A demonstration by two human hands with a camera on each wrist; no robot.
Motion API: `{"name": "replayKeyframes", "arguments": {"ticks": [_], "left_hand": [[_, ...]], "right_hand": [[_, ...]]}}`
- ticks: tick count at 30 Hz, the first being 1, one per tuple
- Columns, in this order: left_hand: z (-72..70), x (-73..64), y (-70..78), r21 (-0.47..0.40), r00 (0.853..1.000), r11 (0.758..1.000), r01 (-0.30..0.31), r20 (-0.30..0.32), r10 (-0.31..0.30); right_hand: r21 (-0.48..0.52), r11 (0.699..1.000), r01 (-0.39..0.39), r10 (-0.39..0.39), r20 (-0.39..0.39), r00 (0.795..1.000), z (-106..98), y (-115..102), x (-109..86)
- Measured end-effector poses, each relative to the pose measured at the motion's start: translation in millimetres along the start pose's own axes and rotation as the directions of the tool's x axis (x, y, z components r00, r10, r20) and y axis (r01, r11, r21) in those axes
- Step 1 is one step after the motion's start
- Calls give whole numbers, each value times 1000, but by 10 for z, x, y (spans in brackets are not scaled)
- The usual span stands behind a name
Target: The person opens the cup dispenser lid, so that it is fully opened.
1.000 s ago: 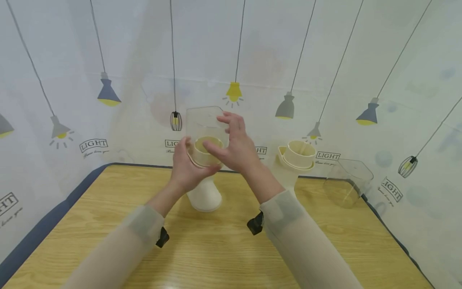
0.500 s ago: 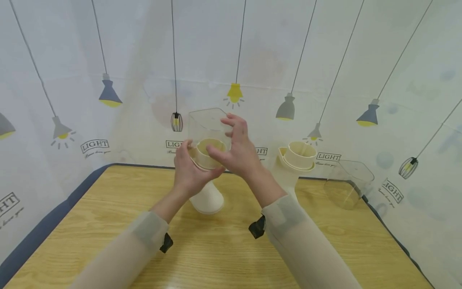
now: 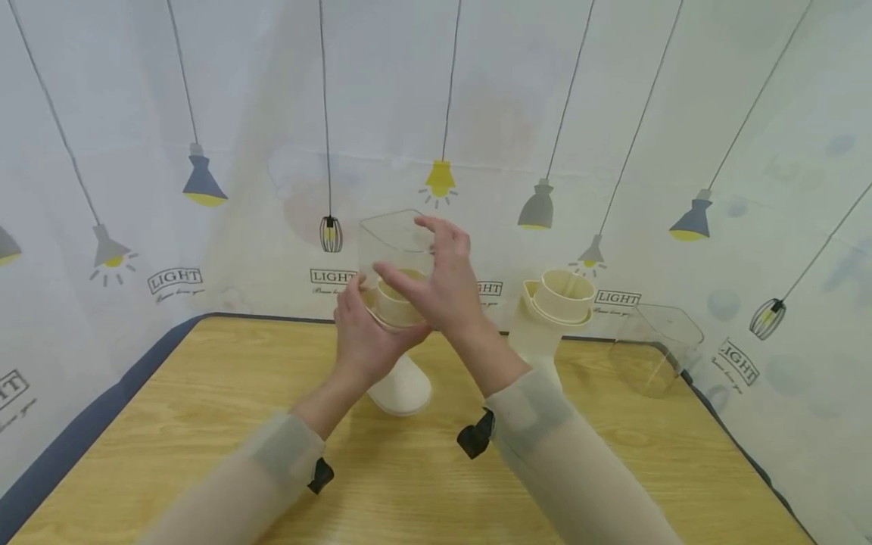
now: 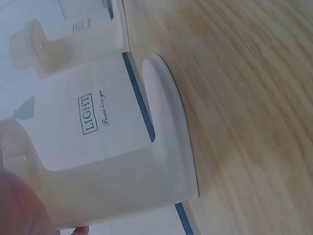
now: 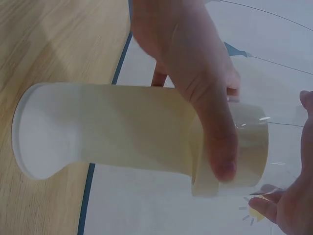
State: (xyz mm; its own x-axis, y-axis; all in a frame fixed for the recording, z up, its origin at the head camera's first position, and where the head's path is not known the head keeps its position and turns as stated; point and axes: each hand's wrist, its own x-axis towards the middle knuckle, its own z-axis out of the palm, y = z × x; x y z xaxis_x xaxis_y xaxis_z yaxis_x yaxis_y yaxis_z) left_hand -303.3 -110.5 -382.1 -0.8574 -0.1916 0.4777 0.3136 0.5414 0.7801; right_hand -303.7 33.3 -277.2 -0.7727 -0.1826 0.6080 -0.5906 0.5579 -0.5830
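Note:
In the head view a cream, pedestal-shaped stand (image 3: 402, 390) is on the table, topped by a round cream collar (image 3: 397, 309). My left hand (image 3: 371, 337) grips it just below the collar; the right wrist view shows the left thumb (image 5: 222, 156) across the collar's edge. A clear plastic container (image 3: 388, 233) sits over the collar, its walls rising above it. My right hand (image 3: 446, 284) holds this container from the right, thumb in front and fingers spread along the far side. In the left wrist view the stand's white foot (image 4: 168, 132) shows close up.
A second cream stand (image 3: 538, 333) with a similar collar (image 3: 568, 295) is at the back right. Beside it, near the table's right edge, another clear container (image 3: 657, 352) rests on the wood tabletop (image 3: 422, 484). Behind the table hangs a lamp-patterned cloth (image 3: 259, 227).
The gripped stand, its clear container and both hands have shifted slightly right and toward me. The right thumb has risen a little relative to the collar. The second stand and container stay put.

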Motion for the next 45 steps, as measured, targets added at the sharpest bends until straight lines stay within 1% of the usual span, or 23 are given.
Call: {"name": "replayKeyframes", "arguments": {"ticks": [2,5,7,9,11,14,16,18,21,22,23,25,28,31,35,37,41,45], "left_hand": [[-5,-6,3,-32,1000,999,5,26,-4],[-38,19,-3,-121,997,993,13,75,-4],[-68,44,-1,-174,993,984,29,116,-9],[-88,64,5,-198,989,979,50,147,-21],[-94,79,16,-193,985,979,62,168,-29],[-82,89,30,-178,985,982,66,169,-36],[-78,93,45,-164,986,985,58,166,-30],[-83,96,54,-145,987,988,55,158,-32],[-99,109,72,-118,986,992,51,163,-32],[-105,115,76,-110,986,993,50,166,-32],[-111,121,77,-101,985,994,46,170,-28],[-119,130,83,-93,984,995,34,177,-18],[-127,134,83,-82,982,996,28,187,-13],[-122,129,77,-82,981,996,36,194,-20],[-111,128,68,-79,980,997,24,199,-7],[-115,125,66,-79,978,997,27,210,-10],[-117,130,74,-81,973,996,34,229,-15],[-109,153,104,-75,973,997,12,231,6]], "right_hand": [[18,1000,-19,20,-18,1000,15,-15,-7],[28,999,-28,29,-30,999,27,-20,-17],[23,999,-30,31,-32,999,34,-19,-17],[20,999,-28,29,-36,999,35,-18,-5],[28,999,-35,36,-44,998,30,-21,10],[65,997,-52,56,-65,996,12,-28,27],[69,996,-51,56,-77,995,0,-38,26],[36,999,-35,38,-76,996,-8,-51,21],[-38,999,-1,-2,-77,997,-23,-62,15],[-45,999,0,-4,-81,997,-29,-64,15],[-43,999,-5,1,-86,996,-34,-64,17],[-2,1000,-28,27,-98,995,-42,-65,21],[27,998,-58,60,-91,994,-45,-78,19],[9,998,-55,55,-78,995,-46,-83,16],[1,998,-65,65,-92,994,-65,-79,-3],[-22,997,-67,65,-87,994,-66,-90,-23],[-54,997,-50,46,-68,997,-108,-105,-36],[-7,993,-114,113,-72,991,-162,-78,-8]]}}
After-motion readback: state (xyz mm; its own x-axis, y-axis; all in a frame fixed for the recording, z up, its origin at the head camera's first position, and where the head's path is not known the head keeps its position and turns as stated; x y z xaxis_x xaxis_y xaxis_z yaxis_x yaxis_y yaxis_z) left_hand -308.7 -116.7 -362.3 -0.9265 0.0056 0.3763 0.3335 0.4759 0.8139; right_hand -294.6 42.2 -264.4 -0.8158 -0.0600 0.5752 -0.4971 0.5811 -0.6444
